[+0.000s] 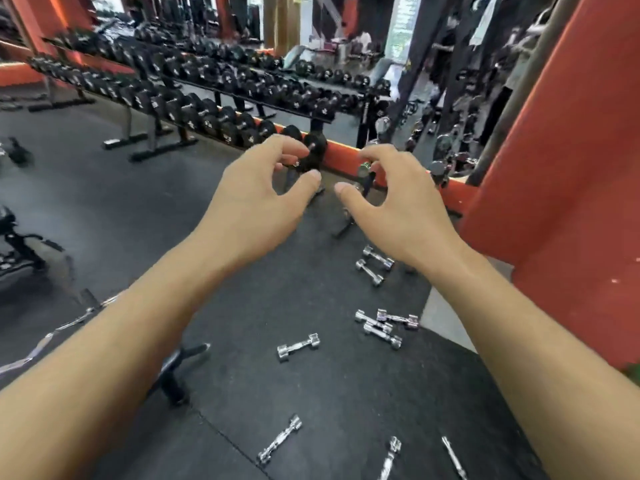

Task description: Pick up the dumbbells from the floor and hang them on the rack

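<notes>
Several small chrome dumbbells lie scattered on the black rubber floor: one (pixel 298 347) in the middle, a cluster (pixel 384 323) to its right, a pair (pixel 374 266) farther back, and more (pixel 280 439) near the bottom edge. My left hand (pixel 263 195) and my right hand (pixel 391 202) are stretched forward above the floor, fingers loosely curled and holding nothing. Behind the hands stands a small chrome rack (pixel 363 174), partly hidden. A long rack of black dumbbells (pixel 207 119) runs along the mirror.
An orange pillar (pixel 561 202) rises at the right. A curl bar (pixel 62 327) lies on the floor at the left, with a black stand (pixel 180 368) near my left forearm. Gym equipment sits at the far left edge. The mirror reflects people and machines.
</notes>
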A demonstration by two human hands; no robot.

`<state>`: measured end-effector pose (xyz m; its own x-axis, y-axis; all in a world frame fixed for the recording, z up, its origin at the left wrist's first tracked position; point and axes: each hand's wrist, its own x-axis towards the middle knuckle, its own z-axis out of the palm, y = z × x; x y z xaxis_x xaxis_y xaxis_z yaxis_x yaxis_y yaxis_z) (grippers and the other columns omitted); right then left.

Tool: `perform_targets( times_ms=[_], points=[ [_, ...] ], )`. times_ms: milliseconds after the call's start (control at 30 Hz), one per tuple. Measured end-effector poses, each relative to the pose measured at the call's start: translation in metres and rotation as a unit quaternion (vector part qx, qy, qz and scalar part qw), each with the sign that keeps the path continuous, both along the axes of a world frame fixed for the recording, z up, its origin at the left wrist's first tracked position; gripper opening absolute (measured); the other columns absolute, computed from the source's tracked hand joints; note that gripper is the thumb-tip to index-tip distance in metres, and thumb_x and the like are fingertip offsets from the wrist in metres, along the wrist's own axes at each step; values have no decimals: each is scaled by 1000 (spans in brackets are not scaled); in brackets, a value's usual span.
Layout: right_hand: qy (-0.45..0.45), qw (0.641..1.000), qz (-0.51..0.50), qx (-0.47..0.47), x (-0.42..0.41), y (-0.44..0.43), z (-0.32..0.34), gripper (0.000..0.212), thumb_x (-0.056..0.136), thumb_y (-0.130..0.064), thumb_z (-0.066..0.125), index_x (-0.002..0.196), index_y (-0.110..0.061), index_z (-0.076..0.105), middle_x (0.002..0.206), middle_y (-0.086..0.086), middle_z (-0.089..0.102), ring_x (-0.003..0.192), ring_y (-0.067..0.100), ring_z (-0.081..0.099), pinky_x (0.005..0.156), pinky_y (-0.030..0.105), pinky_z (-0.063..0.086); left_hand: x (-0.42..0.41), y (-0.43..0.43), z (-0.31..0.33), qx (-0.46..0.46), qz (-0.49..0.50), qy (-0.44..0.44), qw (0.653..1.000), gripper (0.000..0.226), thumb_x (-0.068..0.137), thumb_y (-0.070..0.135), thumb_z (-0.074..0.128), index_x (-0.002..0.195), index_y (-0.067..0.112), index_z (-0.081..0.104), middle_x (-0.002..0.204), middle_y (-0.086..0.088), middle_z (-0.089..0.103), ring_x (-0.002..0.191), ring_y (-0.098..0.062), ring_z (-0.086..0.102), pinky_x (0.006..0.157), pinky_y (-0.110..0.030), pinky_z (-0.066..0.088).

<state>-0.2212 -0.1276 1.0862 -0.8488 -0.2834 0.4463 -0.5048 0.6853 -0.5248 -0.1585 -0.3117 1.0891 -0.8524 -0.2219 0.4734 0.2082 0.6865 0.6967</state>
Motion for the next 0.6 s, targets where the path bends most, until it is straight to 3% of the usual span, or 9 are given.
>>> perform_targets(
  times_ms=[67, 200, 367, 467, 600],
  points=[
    [-19, 999, -42, 5, 27, 41, -17, 52, 94, -55, 65, 140, -32, 54, 133, 1, 58, 129, 26, 53, 108, 42, 44, 14, 35, -16, 4, -39, -12, 999, 25, 95, 41, 65, 119, 40, 60, 123, 15, 65, 116, -2, 57, 89, -10, 38],
    [-70, 993, -100, 4, 85, 102, -65, 51, 94, -52, 67, 139, -30, 55, 132, 4, 58, 129, 29, 53, 107, 41, 42, 49, 94, -64, 6, -89, -53, 995, 25, 95, 41, 65, 119, 36, 62, 120, 20, 64, 112, -1, 57, 84, -1, 35],
    [-160, 975, -156, 5, 148, 151, -133, 53, 96, -50, 66, 142, -30, 52, 135, 6, 56, 130, 30, 51, 98, 34, 37, 85, 148, -133, 12, -148, -130, 980, 28, 96, 40, 65, 123, 32, 63, 125, 15, 65, 115, -1, 56, 85, 0, 33],
    [-187, 963, -195, 2, 172, 176, -169, 52, 96, -47, 67, 142, -27, 53, 133, 7, 57, 128, 31, 53, 100, 36, 38, 93, 173, -171, 19, -175, -169, 970, 26, 96, 40, 66, 121, 34, 63, 126, 15, 65, 116, -2, 57, 83, -2, 34],
    [-238, 937, -255, -4, 196, 210, -217, 52, 96, -48, 66, 142, -28, 53, 136, 7, 56, 130, 31, 51, 98, 33, 35, 94, 203, -218, 15, -215, -210, 954, 21, 95, 40, 67, 116, 36, 63, 120, 17, 66, 101, 13, 54, 79, 2, 34]
  ],
)
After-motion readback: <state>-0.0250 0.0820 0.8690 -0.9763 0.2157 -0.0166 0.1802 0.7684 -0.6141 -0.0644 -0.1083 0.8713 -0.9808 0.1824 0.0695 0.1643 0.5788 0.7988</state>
